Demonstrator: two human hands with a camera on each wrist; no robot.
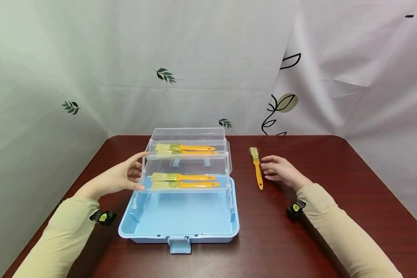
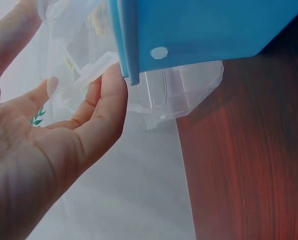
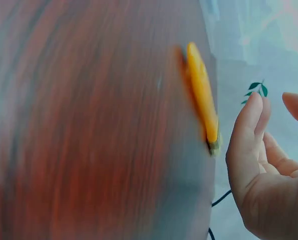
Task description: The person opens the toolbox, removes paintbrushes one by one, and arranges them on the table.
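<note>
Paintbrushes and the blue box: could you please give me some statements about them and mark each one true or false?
1. One paintbrush lies on the table outside the box. True.
2. The right hand holds that paintbrush in the air. False: the brush lies on the table and the hand is beside it, fingers relaxed.
3. The clear trays hold four paintbrushes. True.
4. The left hand rests flat on the table, far from the box. False: it touches the left side of the trays.
5. The bottom of the box is full of brushes. False: no brush lies there.
</note>
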